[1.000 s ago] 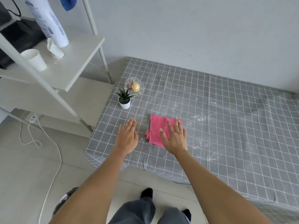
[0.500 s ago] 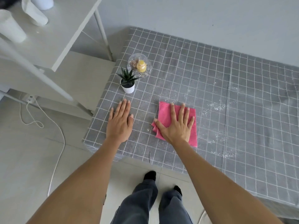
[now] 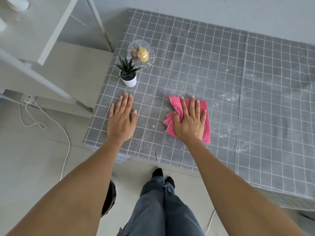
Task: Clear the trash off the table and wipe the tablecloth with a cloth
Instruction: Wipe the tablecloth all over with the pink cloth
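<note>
Both arms extended forward; left hand (image 3: 121,121) flat, palm down, fingers together; right hand (image 3: 190,122) flat, palm down, fingers spread, pressing on cloth (image 3: 206,126).

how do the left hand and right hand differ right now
The left hand lies flat on the bare tablecloth, while the right hand presses on the pink cloth. The left hand's fingers are close together; the right hand's are spread. The left hand sits nearer the small potted plant, the right nearer the white crumbs. Both are palm down, open, on the table.
</note>
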